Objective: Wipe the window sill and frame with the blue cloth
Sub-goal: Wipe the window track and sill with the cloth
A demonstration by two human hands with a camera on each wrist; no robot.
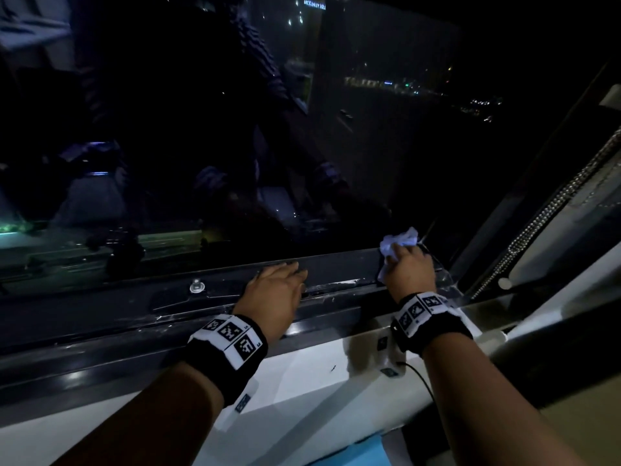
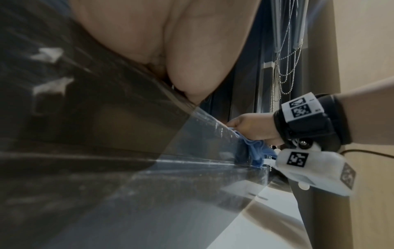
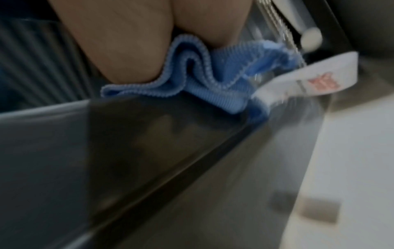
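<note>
Blue cloth: one blue cloth (image 1: 398,245), bunched into folds, lies on the dark bottom rail of the window frame (image 1: 336,260) near its right corner; its ribbed edge and a white label (image 3: 307,79) show in the right wrist view.
Right hand: the right hand (image 1: 408,269) sits on top of the cloth with fingers curled over it, gripping the bunch and pressing it down onto the frame; cloth sticks out beyond the fingers and to the left of the palm.
Left hand: the left hand (image 1: 274,294) lies palm down on the frame rail, left of the right hand and apart from it, fingers nearly straight and spread flat, holding nothing.
Hands count: two, each with a black wristband (image 1: 228,354) carrying square black-and-white markers.
Window sill: one white window sill (image 1: 302,381) runs below the dark frame, under both forearms.
Glass: one dark pane (image 1: 235,129) above the rail, with city lights beyond.
Bead chain: a metal bead chain (image 1: 544,213) hangs at the right side of the frame, just beside the cloth.
Round fitting: one small metal fitting (image 1: 196,285) sits on the rail left of the left hand.
</note>
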